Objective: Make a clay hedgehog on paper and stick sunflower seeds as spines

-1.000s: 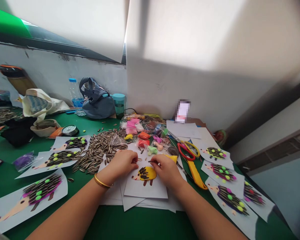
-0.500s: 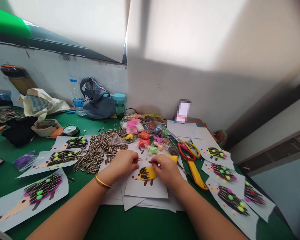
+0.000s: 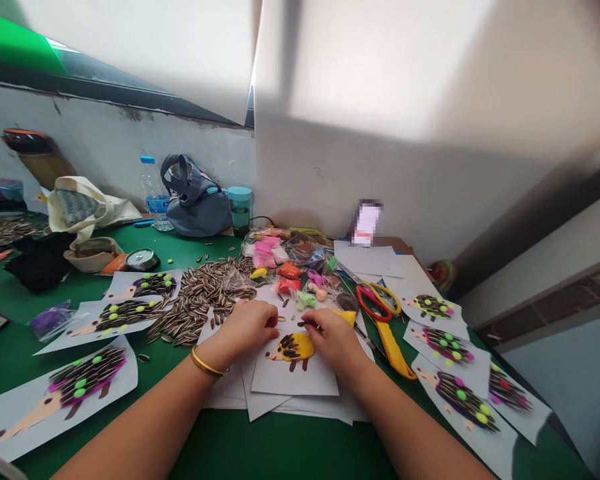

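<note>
My right hand (image 3: 333, 337) is pinching a dark sunflower seed (image 3: 301, 325) just above the upper edge of a yellow clay hedgehog (image 3: 300, 346). Dark seeds stud the hedgehog's left half, and two brown legs show under it. It lies on a white paper sheet (image 3: 295, 383), on top of other sheets. At that sheet's upper left, my left hand (image 3: 250, 325) is closed with its fingers curled together. What those fingers hold, if anything, is hidden. Beyond the left hand spreads a heap of striped sunflower seeds (image 3: 195, 300).
Bagged coloured clay (image 3: 287, 270) sits behind the sheets. To the right lie red-handled scissors (image 3: 373, 303), a yellow utility knife (image 3: 395, 350) and several hedgehog pictures (image 3: 460, 400). More hedgehog pictures (image 3: 75, 393) lie left. A blue bag (image 3: 197, 207) and bottle (image 3: 155, 193) stand at the wall.
The sheet with the yellow hedgehog has shifted slightly to the right. Both hands stay nearly in place, the right one still pinching the seed.
</note>
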Demonstrator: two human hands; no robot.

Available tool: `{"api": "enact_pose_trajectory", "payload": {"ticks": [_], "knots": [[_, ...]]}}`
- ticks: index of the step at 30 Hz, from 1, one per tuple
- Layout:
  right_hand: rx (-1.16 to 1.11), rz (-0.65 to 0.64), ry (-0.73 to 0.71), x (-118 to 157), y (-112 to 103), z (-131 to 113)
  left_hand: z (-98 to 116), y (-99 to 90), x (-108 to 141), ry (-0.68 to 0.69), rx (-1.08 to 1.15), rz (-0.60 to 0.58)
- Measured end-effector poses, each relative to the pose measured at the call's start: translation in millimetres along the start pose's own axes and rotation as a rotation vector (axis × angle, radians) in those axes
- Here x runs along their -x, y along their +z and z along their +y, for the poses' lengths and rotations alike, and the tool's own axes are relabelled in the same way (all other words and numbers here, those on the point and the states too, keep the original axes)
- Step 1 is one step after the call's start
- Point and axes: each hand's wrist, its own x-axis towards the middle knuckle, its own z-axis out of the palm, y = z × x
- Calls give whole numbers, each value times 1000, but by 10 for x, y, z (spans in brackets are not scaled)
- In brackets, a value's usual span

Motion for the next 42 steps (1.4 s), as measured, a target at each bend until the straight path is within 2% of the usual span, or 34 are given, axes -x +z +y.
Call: {"api": "enact_pose_trajectory", "payload": {"ticks": [9, 15, 24, 34, 42], "knots": [[-15, 2, -58, 9, -21, -7, 47, -65, 9, -23, 38, -23], [-63, -28, -33, 10, -12, -40, 29, -44, 10, -26, 50, -16], [4, -81, 3, 1, -61, -26, 33, -51, 15, -29, 56, -22], [6, -97, -2, -3, 0, -27, 37, -58, 9, -23, 53, -24], [114, -128, -30, -22, 31, -20, 51, -69, 10, -23, 48, -31]]}}
